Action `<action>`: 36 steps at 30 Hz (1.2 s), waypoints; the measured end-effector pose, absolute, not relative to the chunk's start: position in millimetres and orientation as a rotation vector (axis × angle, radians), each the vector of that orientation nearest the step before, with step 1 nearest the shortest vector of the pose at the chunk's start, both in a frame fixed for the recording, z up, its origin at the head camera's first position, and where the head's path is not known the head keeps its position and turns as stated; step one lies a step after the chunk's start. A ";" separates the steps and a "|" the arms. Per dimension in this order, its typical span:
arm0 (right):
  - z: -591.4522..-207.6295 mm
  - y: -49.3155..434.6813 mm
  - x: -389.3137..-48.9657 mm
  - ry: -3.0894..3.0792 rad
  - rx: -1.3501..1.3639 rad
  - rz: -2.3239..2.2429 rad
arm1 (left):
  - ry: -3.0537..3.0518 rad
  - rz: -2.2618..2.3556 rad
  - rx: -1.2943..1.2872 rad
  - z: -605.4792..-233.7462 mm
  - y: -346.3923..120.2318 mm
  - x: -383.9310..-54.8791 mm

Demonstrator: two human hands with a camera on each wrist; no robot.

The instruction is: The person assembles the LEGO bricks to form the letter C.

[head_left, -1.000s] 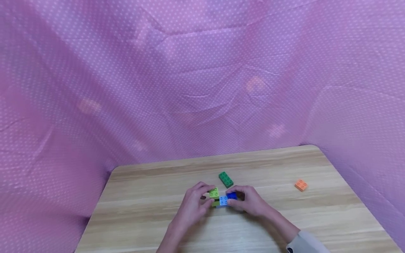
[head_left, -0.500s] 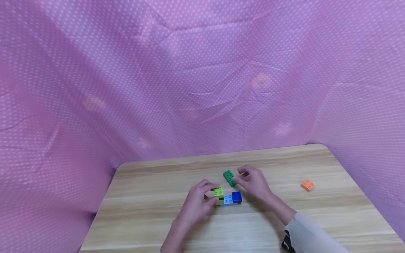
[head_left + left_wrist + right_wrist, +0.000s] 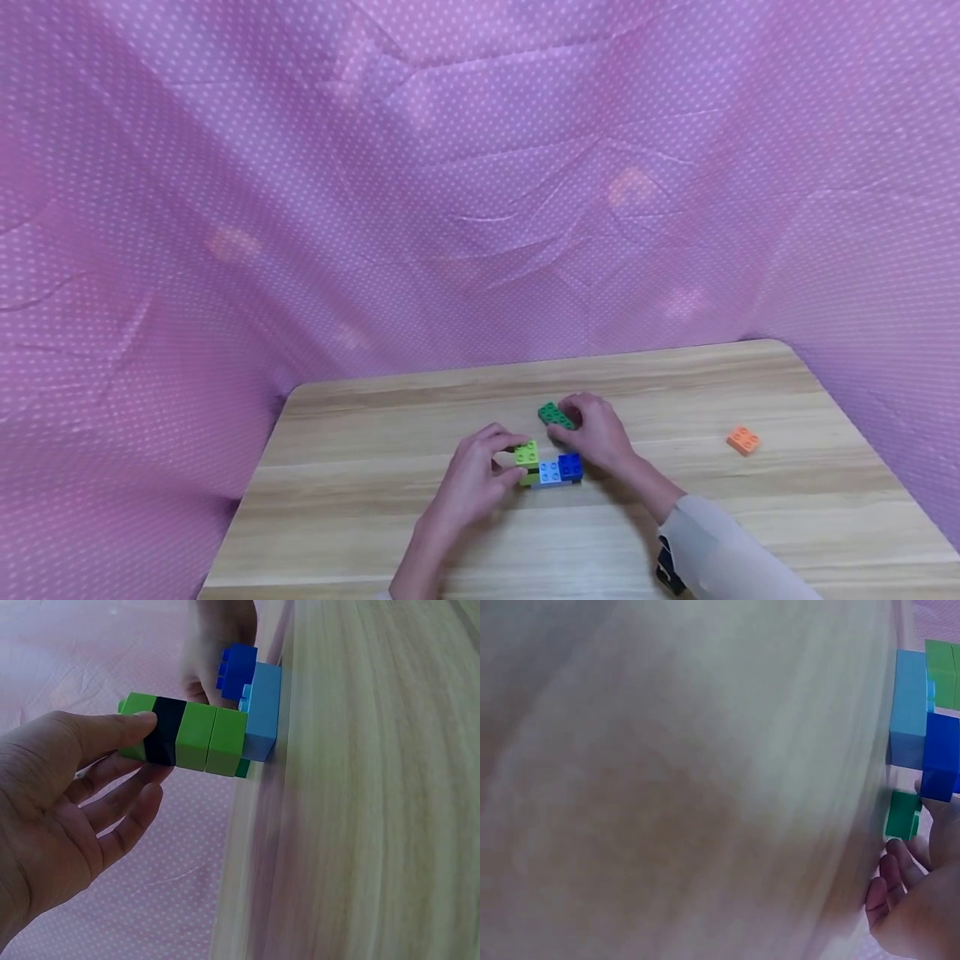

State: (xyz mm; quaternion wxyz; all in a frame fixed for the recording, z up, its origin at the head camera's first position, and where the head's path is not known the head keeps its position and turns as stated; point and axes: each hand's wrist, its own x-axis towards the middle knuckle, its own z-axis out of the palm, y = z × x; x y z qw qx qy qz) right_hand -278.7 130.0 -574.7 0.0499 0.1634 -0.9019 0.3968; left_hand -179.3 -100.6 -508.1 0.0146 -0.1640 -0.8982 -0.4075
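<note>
A built piece stands on the table: a light blue brick (image 3: 550,472) lies at the bottom, with a dark blue brick (image 3: 570,466) on its right end. On its left end rises a stack of lime green bricks (image 3: 196,736) with a black brick (image 3: 165,731) among them. My left hand (image 3: 474,475) pinches the upper part of this stack between thumb and fingers. Behind the piece, my right hand (image 3: 597,435) grips the near right end of a dark green brick (image 3: 553,413), thumb on one side and fingers on the other. The right wrist view shows this green brick (image 3: 903,814) by the fingertips.
An orange brick (image 3: 742,440) lies alone on the right side of the wooden table (image 3: 360,483). A pink dotted cloth (image 3: 480,208) hangs behind the table and along both sides.
My right hand has let go of the dark blue brick, moved back and taken hold of the dark green brick, which is turned slightly. My left hand still holds the lime green stack.
</note>
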 end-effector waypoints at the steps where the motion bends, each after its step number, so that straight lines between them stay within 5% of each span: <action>1: -575.1 130.5 -278.4 -2.739 0.506 1.206 | -2.797 -1.270 -0.512 -508.2 -100.5 -179.5; 36: -509.1 159.0 -208.8 -2.367 1.211 0.907 | -2.827 -1.238 -0.543 -505.4 -101.7 -181.1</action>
